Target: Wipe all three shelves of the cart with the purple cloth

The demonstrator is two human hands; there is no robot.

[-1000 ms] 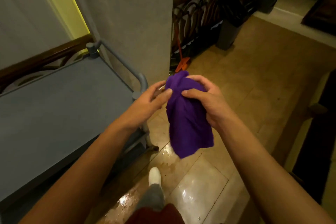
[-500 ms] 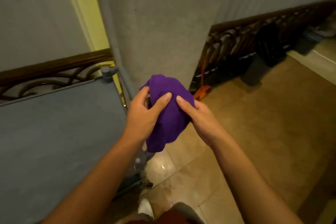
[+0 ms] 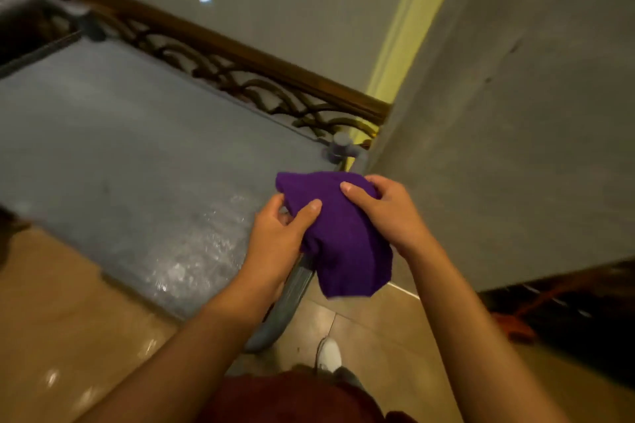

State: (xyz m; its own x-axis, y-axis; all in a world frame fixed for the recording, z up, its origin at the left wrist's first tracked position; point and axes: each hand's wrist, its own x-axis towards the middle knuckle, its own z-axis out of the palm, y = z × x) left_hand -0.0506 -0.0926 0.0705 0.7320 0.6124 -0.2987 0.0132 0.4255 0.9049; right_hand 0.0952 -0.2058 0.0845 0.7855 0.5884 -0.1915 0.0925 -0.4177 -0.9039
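Note:
The purple cloth [image 3: 343,237] is bunched between both hands, hanging over the right end of the cart. My left hand [image 3: 275,244] grips its left side, thumb on top. My right hand [image 3: 388,213] holds its upper right part. The cart's grey top shelf [image 3: 130,161] fills the left half of the view, with a wet shine near its front right corner. Its curved grey handle [image 3: 292,299] runs under my hands. The lower shelves are hidden.
A grey wall corner [image 3: 498,113] stands close on the right. A dark wooden railing [image 3: 240,58] runs behind the cart. Tiled floor [image 3: 371,336] lies below, with my white shoe [image 3: 329,354] and an orange object [image 3: 515,326] at the right.
The view has swung left and down, so the cart's top shelf now fills much more of it. Both hands kept hold of the cloth and now hang over the cart's right end.

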